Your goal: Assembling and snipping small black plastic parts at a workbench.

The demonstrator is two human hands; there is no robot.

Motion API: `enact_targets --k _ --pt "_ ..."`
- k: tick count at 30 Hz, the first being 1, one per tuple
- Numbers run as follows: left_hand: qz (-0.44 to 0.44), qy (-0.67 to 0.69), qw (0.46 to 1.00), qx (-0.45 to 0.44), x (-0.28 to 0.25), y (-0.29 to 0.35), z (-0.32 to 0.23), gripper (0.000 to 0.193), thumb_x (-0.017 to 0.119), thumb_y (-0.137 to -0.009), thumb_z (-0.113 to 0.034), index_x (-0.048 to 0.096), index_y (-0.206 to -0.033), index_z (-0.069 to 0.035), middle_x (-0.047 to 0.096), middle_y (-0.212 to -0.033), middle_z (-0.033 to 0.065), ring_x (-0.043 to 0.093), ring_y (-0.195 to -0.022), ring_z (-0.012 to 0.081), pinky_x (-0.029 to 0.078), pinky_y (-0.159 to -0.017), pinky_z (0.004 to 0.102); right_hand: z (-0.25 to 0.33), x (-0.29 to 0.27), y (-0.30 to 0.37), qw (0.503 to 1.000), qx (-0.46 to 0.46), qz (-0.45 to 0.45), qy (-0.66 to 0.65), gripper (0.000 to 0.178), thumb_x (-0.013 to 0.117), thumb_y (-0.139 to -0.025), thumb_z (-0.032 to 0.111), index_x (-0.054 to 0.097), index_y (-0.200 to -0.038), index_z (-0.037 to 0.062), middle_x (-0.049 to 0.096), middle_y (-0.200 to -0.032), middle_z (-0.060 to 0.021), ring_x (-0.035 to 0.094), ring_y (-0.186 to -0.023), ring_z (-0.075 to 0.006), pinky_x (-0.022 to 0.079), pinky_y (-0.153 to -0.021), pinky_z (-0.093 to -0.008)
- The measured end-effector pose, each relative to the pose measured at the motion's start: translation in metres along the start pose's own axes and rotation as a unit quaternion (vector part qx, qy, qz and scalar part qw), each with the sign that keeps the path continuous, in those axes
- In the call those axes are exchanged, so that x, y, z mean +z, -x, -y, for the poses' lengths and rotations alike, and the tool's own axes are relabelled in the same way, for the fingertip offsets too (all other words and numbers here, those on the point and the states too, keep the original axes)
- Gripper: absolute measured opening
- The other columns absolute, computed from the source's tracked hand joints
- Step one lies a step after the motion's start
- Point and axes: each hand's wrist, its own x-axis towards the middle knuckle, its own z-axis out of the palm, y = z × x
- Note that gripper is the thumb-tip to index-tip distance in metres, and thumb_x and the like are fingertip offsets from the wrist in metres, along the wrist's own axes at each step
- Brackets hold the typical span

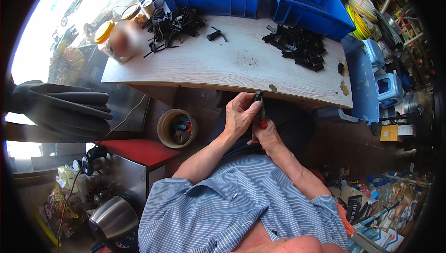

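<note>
Just in front of the table's near edge, my left hand (237,119) pinches a small black plastic part (258,96) between thumb and fingers. Close below it on the right, my right hand (270,138) is closed round a red-handled hand tool (264,125). The tool's dark upper end reaches up beside the black part; its exact kind is hard to make out. On the pale wooden table (223,67) lie a heap of thin black plastic pieces (171,24) at the left and a heap of blocky black parts (299,44) at the right. One black piece (214,35) lies between them.
Two blue bins (211,3) (311,14) stand along the table's far side. A yellow-lidded jar (104,32) is at the left corner. Below the table sits a round bucket (160,132) with tools inside. A red-topped cabinet (139,151) stands left, a blue stool (389,88) right.
</note>
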Motion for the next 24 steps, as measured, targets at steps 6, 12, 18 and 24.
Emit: enact_targets --k 6,12,18,24 --pt "0.005 -0.026 1.0 -0.003 0.003 -0.006 0.002 0.021 0.07 -0.092 -0.01 0.063 -0.106 0.005 0.069 -0.087 0.0041 0.061 -0.078 0.0058 0.052 -0.071 0.0233 -0.003 0.0 0.002 0.998 0.003 -0.012 -0.063 0.019 0.053 -0.086 0.012 0.055 -0.1 -0.0001 0.056 -0.07 -0.0079 0.058 -0.054 -0.0143 0.054 -0.048 -0.0311" --pt "0.028 -0.059 0.998 -0.01 0.015 -0.018 -0.003 0.022 0.07 -0.092 -0.012 0.063 -0.103 0.005 0.069 -0.085 0.0049 0.061 -0.076 0.0064 0.051 -0.069 0.0236 -0.007 -0.006 0.003 0.992 -0.002 -0.032 -0.121 0.024 0.053 -0.088 0.015 0.054 -0.107 0.0017 0.057 -0.075 -0.008 0.06 -0.06 -0.0139 0.055 -0.05 -0.0314" --pt "0.065 -0.062 0.996 0.008 0.027 -0.031 -0.009 0.022 0.07 -0.093 -0.012 0.065 -0.108 0.003 0.069 -0.089 0.004 0.062 -0.076 0.0068 0.054 -0.07 0.0233 -0.011 -0.013 0.006 0.983 -0.036 -0.067 -0.167 0.022 0.061 -0.087 0.024 0.059 -0.092 0.0031 0.059 -0.073 -0.0061 0.064 -0.067 -0.0166 0.06 -0.06 -0.0365" --pt "0.065 0.03 0.992 -0.107 0.029 -0.028 -0.016 0.023 0.069 -0.093 -0.015 0.064 -0.109 0.001 0.071 -0.09 0.0076 0.067 -0.077 0.012 0.057 -0.071 0.0259 -0.008 -0.019 0.007 0.982 -0.013 -0.072 -0.174 0.019 0.058 -0.088 0.022 0.058 -0.091 0.0033 0.06 -0.076 -0.0072 0.065 -0.07 -0.0183 0.06 -0.061 -0.038"
